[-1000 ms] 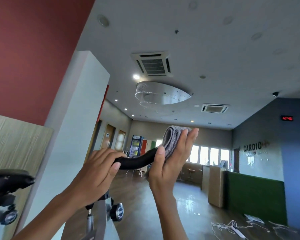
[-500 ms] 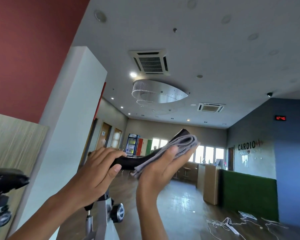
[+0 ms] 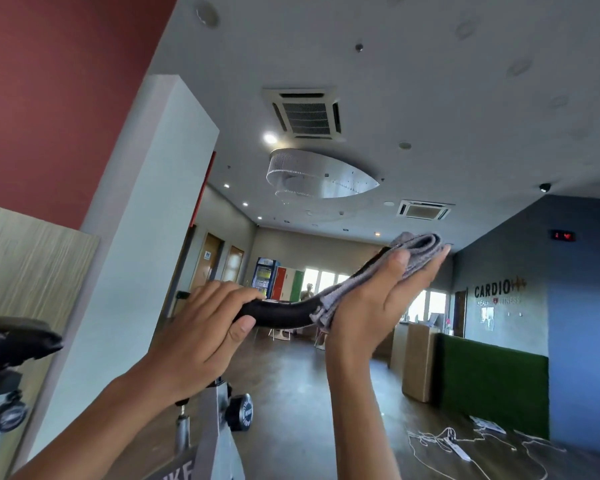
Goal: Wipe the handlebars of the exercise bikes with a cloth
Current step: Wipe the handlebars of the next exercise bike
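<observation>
Nearest, the left hand (image 3: 205,327) curls round the lower stretch of the black handlebar (image 3: 278,311), thumb beneath. Just beyond, the right hand (image 3: 371,306) pinches the folded grey cloth (image 3: 416,251) round the bar's upturned end, thumb on one side, straight fingers behind. Far off, a drinks fridge (image 3: 265,277) stands by the back wall.

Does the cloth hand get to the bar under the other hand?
Probably not: the left hand grips that stretch of bar. The right hand and cloth have only the bare middle free.
</observation>
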The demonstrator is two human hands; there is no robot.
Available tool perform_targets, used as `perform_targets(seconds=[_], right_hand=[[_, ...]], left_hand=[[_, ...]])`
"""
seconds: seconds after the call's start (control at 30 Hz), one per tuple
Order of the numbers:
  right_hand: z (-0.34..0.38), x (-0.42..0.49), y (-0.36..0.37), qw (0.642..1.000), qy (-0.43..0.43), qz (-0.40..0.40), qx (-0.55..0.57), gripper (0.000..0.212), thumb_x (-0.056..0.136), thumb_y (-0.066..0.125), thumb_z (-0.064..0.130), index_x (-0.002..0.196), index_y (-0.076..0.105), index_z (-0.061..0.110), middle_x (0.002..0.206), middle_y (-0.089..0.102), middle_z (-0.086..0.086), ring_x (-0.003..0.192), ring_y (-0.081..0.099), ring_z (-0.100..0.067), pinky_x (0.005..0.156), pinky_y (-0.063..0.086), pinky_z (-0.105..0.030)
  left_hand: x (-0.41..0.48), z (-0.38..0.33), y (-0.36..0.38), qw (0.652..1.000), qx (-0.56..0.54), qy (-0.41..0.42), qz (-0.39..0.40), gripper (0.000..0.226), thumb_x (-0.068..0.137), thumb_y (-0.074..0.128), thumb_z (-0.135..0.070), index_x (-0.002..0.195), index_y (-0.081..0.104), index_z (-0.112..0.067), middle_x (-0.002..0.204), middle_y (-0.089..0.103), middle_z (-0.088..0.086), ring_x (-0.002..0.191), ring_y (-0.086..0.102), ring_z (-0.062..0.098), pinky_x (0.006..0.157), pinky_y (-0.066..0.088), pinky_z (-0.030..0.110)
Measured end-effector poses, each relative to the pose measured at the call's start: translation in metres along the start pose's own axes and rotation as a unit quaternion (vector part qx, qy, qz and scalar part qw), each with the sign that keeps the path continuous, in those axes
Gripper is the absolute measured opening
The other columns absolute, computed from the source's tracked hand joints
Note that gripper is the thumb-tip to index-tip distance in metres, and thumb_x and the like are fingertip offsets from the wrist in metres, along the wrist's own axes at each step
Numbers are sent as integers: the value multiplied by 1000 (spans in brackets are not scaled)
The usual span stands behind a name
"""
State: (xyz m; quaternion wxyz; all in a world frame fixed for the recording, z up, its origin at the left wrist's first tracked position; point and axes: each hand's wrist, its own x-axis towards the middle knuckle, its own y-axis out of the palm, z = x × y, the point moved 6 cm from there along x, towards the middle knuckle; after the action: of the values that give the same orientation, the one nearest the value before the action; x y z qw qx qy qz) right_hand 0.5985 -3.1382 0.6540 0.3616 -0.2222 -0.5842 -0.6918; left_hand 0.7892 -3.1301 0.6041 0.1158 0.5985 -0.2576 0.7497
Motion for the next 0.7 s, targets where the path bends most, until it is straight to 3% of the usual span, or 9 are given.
perform_targets(seconds=[0.07, 0.1, 0.23, 0.3, 0.37, 0.47, 0.57, 0.63, 0.7], right_hand=[[10, -7, 1, 999, -36, 2, 0, 53, 104, 32, 32, 152, 10, 33, 151, 18, 31, 138, 18, 15, 115, 18, -13], [14, -15, 4, 998, -47, 23, -15, 54, 104, 32, 30, 151, 6, 33, 151, 14, 30, 140, 13, 13, 116, 15, -13], [19, -9, 0, 983, -132, 77, -101, 59, 101, 34, 20, 153, 6, 12, 163, 4, -4, 149, 2, -10, 122, 6, -28], [27, 8, 3, 973, -172, 86, -130, 56, 100, 35, 15, 152, 16, 5, 161, 9, -12, 150, 4, -18, 122, 7, -33], [30, 7, 6, 955, -224, 104, -165, 55, 98, 36, 15, 149, 23, 1, 160, 11, -19, 150, 2, -31, 122, 8, -48], [23, -22, 8, 854, -400, 168, -287, 49, 98, 33, 22, 143, 36, 3, 153, 24, -18, 147, 2, -40, 120, 4, -54], [17, -36, 4, 697, -566, 249, -363, 48, 99, 30, 32, 137, 49, 10, 144, 47, -12, 145, 24, -32, 120, 13, -48], [23, -18, 0, 618, -631, 277, -379, 49, 98, 30, 34, 130, 59, 11, 132, 60, -11, 137, 40, -32, 117, 24, -46], [34, 6, 0, 630, -616, 259, -395, 47, 97, 32, 32, 118, 68, 10, 120, 66, -11, 129, 49, -32, 114, 29, -46]], left_hand=[[-1, 0, -1, 1000, -3, -2, 2, 48, 105, 18, -50, 130, 49, -23, 117, 55, -9, 107, 46, 9, 93, 33, 28], [-1, 0, -1, 1000, -7, -4, 1, 47, 105, 18, -50, 131, 48, -24, 118, 54, -9, 108, 46, 9, 94, 33, 28], [-1, -3, -2, 1000, -12, -15, -7, 46, 105, 17, -50, 133, 44, -26, 121, 55, -6, 111, 45, 12, 96, 33, 30], [-4, -6, -2, 999, -10, -24, -21, 46, 105, 18, -49, 134, 44, -24, 124, 55, -4, 114, 45, 13, 100, 32, 30], [-6, -8, 0, 999, -6, -38, -38, 47, 106, 20, -47, 136, 45, -21, 127, 54, -4, 118, 44, 13, 104, 28, 25], [-9, -10, 1, 996, 1, -63, -61, 46, 106, 21, -45, 136, 45, -19, 128, 53, -2, 119, 43, 15, 104, 27, 25], [-9, -11, -1, 996, 12, -64, -65, 46, 105, 21, -45, 133, 47, -17, 126, 55, 1, 117, 45, 16, 103, 29, 27], [-8, -11, -4, 996, 19, -58, -69, 46, 106, 21, -45, 128, 48, -17, 122, 57, 2, 113, 45, 15, 100, 29, 26], [-6, -11, -4, 996, 15, -52, -70, 44, 105, 21, -46, 125, 49, -17, 118, 57, 1, 109, 44, 12, 96, 30, 26]])
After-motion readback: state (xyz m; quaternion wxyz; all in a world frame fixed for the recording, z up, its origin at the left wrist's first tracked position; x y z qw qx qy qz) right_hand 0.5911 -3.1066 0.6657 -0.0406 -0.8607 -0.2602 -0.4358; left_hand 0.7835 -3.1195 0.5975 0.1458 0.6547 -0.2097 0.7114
